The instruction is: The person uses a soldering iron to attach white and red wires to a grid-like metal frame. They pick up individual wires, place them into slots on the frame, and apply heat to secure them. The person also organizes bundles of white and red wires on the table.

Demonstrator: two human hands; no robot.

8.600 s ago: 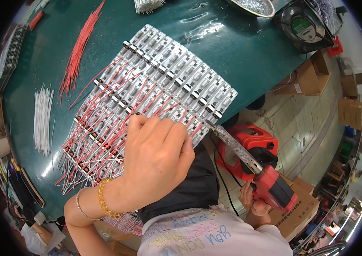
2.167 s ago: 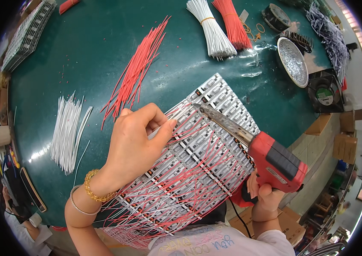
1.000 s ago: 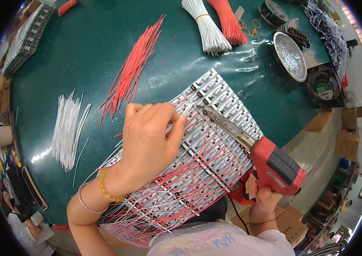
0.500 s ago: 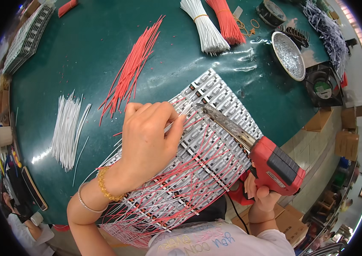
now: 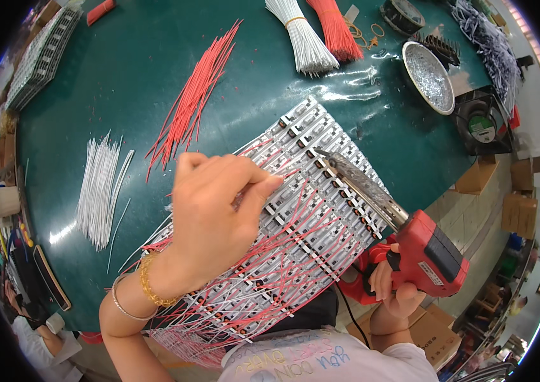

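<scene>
My right hand (image 5: pixel 392 286) grips a red and black soldering gun (image 5: pixel 432 254) by its handle. The gun's dark, crusted tip (image 5: pixel 337 162) points up and left over a slanted panel of small metal parts (image 5: pixel 321 127). Over the panel's left part, my left hand (image 5: pixel 219 204) is pinched closed, palm down. A red wire shows right beside its fingertips, but I cannot make out what lies between them. Many red and white wires (image 5: pixel 283 254) trail from the panel's lower rows, partly hidden under my left hand and wrist.
Loose red wires (image 5: pixel 197 95) and white wires (image 5: pixel 101 194) lie on the green table (image 5: pixel 142 57). Behind are tied bundles of white (image 5: pixel 302 38) and red wires (image 5: pixel 337 32). At right stand a bowl of silvery bits (image 5: pixel 428 77) and a fan (image 5: pixel 481 124).
The soldering gun has moved right, its tip shifting away from my left fingertips. White wires seen at those fingertips no longer show there. The panel has shifted slightly.
</scene>
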